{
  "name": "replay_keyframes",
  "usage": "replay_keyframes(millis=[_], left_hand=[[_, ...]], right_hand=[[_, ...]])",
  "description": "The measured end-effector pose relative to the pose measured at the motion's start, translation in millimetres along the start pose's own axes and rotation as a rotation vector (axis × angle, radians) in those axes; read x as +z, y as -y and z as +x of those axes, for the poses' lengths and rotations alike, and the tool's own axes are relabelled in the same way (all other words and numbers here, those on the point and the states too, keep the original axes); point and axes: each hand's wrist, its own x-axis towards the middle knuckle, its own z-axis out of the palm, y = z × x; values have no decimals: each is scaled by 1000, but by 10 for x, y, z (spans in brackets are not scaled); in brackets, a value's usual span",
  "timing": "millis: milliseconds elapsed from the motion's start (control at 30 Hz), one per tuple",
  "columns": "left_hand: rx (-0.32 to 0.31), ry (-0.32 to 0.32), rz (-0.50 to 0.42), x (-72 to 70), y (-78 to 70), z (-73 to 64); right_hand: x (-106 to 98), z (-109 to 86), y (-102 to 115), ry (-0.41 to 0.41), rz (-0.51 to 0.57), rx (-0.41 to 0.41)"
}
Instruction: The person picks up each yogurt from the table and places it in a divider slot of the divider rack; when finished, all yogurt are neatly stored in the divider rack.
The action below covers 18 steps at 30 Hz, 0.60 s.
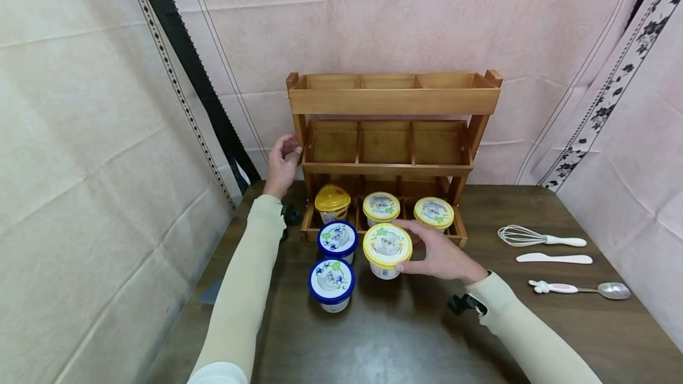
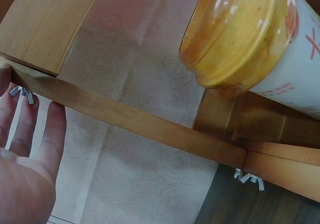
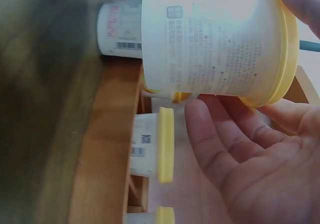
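My right hand (image 1: 440, 253) grips a white tub with a yellow lid (image 1: 387, 248) in front of the wooden rack. The right wrist view shows that tub's printed side (image 3: 210, 49) between thumb and fingers. On the rack's left side post (image 2: 120, 112) my left hand (image 1: 283, 163) holds on, its thumb and fingers to either side near a wing nut. The three-tier wooden rack (image 1: 393, 101) has a cup with an amber domed lid (image 1: 332, 199) and two yellow-lidded tubs (image 1: 381, 206) in its bottom tier. Two blue-lidded tubs (image 1: 331, 280) stand on the table before it.
To the right on the dark table (image 1: 405, 342) lie a whisk (image 1: 539, 236), a white-handled knife (image 1: 555, 258) and a spoon (image 1: 581, 289). Patterned cloth (image 1: 395, 22) hangs behind the rack and along both sides. The upper two tiers have bare compartments.
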Motion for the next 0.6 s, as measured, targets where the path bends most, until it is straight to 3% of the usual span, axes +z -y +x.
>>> replay_keyframes(millis=[433, 600], left_hand=[[-7, -3, 24, 24, -59, -29], [-9, -2, 14, 11, -43, -27]], right_hand=[[-329, 154, 223, -139, 2, -85], [-511, 189, 302, -212, 24, -83]])
